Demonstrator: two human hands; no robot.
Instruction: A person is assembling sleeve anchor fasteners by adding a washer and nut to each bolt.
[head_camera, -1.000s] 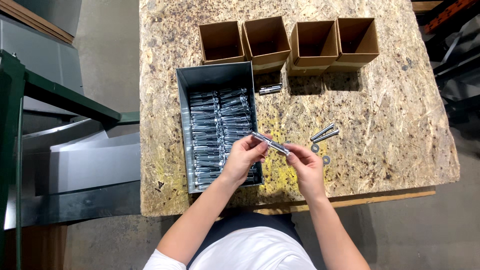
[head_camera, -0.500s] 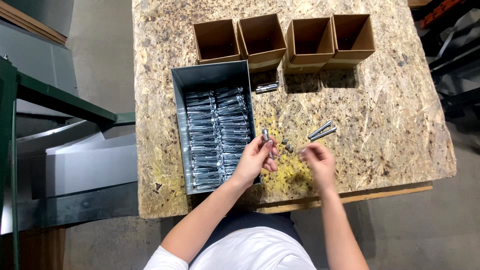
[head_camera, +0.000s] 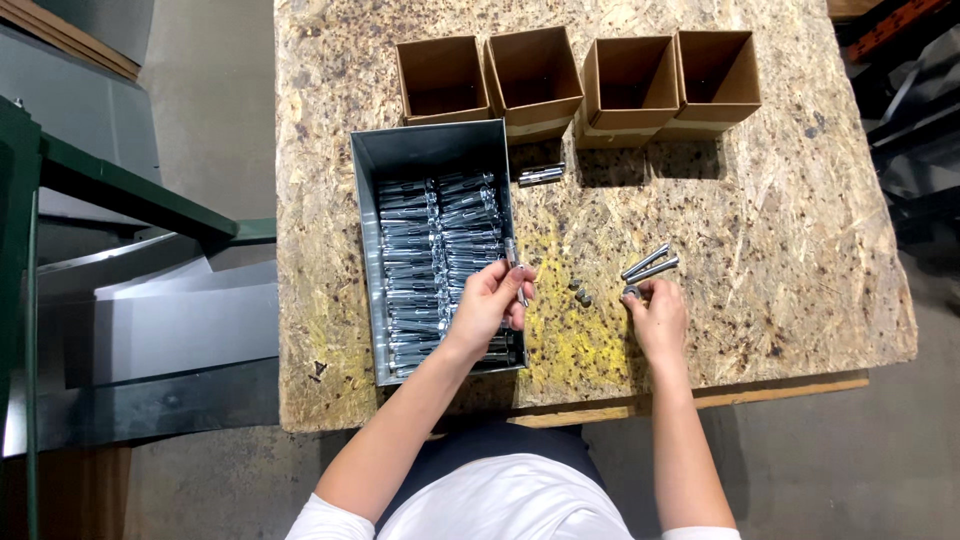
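1. Left hand (head_camera: 492, 300): closed around a silver anchor bolt (head_camera: 514, 268), gripped near its lower end, shaft pointing away from the body. The hand sits over the right edge of the grey metal bin (head_camera: 432, 150).
2. Right hand (head_camera: 657, 312): fingers curled down onto the chipboard table (head_camera: 800, 220), fingertips pinched at a small metal part (head_camera: 631, 292) at the near end of two loose sleeves (head_camera: 650, 266). Whether the small part is lifted or only touched, I cannot tell.
3. Bin: packed with rows of like bolts, silver, lying crosswise. It stands on the left half of the table, near the four cardboard boxes.
4. Two small nuts (head_camera: 579, 292) lie on the table between the hands, apart from both.
5. Four open cardboard boxes (head_camera: 578, 75) stand in a row at the far edge; all look empty from this angle. One more short metal piece (head_camera: 541, 175) lies just right of the bin's far corner, below the second box.
6. Step in hand, as judged: a bolt is out of the bin and being stripped into parts, the small hardware going down at the right-hand pile.
7. Next move, as judged: the left-hand bolt needs a firm hold while the right hand comes back to it; small round parts roll easily on the rough board, so they want setting down flat, not dropped.
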